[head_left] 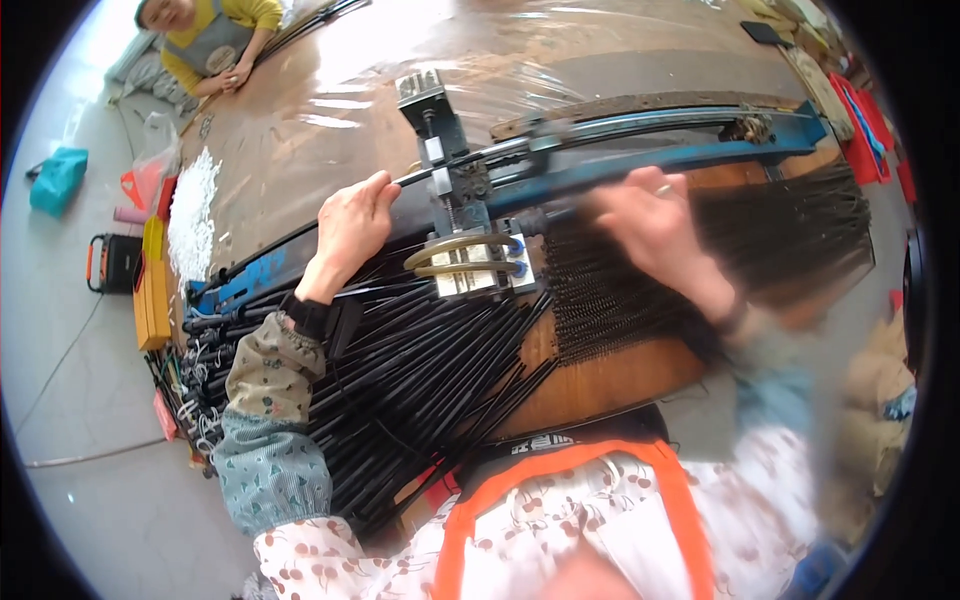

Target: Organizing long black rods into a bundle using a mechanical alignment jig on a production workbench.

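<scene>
My left hand (352,232) is closed beside the upright head of a bench machine (466,185), its fingertips pinching the end of a thin black rod (412,178). The machine has a metal block (470,272) with two looped brown hoses at its front. My right hand (655,228) is smeared by motion above a spread of thin, dark, ridged rods (620,290), and its fingers cannot be made out. Under my left forearm lies a fanned heap of long black rods (400,360).
A long blue rail (690,165) crosses the brown table (590,395). White small pieces (195,215) are heaped at the left edge near a yellow box (152,305). A person in a yellow top (215,50) leans at the far left corner. Red bins (860,130) stand right.
</scene>
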Demonstrator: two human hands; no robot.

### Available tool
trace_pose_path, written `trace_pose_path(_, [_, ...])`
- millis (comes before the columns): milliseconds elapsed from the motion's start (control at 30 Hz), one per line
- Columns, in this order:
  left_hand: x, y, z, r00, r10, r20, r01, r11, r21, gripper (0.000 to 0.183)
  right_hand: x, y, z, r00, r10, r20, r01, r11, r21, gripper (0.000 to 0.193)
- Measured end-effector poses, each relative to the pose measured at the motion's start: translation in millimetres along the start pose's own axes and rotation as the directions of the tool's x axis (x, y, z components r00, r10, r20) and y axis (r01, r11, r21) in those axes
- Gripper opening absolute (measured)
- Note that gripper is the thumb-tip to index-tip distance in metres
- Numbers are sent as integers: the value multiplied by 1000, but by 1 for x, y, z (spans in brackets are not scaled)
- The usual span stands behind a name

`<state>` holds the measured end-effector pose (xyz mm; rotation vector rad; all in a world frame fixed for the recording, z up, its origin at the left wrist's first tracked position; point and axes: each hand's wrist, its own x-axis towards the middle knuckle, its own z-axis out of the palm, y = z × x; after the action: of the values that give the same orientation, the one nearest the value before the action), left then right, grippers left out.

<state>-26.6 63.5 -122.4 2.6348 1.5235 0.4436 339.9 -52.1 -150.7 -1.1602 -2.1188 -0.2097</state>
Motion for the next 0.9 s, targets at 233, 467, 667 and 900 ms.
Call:
trace_pose_path(233, [-8, -3, -6, 999, -51, -5, 51, 997, -66, 22, 4, 0, 46, 996, 25, 89, -54, 941, 334, 27])
trace_pose_path(467, [-2, -12, 12, 987, 150, -61, -149, 989, 21, 17, -3, 15, 56, 986, 106, 126, -152, 882, 447, 10])
trace_pose_path(667, [6, -81, -4, 933, 344, -104, -296, 901, 316, 12, -87, 117, -42, 893, 374, 251, -183, 811, -556, 3])
trace_pose_path(900, [-24, -66, -43, 939, 234, -253, -28, 784, 620, 29, -79, 109, -55, 810, 354, 468, -176, 908, -381, 15])
